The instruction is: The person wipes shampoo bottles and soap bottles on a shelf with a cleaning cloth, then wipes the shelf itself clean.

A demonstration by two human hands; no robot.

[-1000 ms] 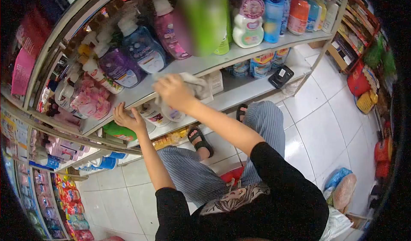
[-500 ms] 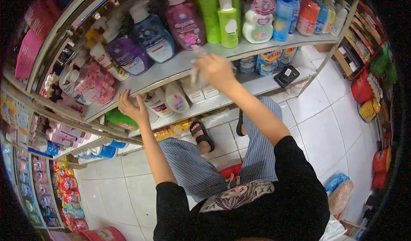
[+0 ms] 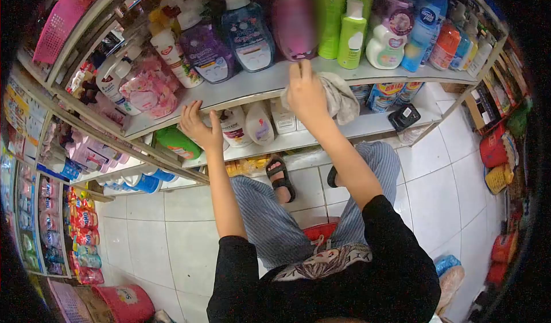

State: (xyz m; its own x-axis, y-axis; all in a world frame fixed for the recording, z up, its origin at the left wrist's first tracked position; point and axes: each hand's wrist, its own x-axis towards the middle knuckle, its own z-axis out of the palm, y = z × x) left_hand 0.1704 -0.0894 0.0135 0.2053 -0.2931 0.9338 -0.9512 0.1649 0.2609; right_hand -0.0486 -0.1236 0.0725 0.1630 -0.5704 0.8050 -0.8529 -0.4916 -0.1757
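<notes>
My right hand is closed round a light grey cloth at the front edge of the upper shelf, just below a pink-purple bottle. The cloth hangs to the right of the hand. On the left, my left hand rests at the shelf edge with its fingers apart, holding nothing. It is above a green pack and beside a white bottle on the lower shelf. A blue bottle and a purple bottle stand behind the edge.
Green bottles, a white bottle and blue bottles stand to the right on the upper shelf. A black box lies on the lower shelf. A red tub is on the floor at lower left.
The view has shifted, so the shelf appears further right. My right hand is still at the shelf edge, and the cloth now shows more clearly. My left hand remains at the edge.
</notes>
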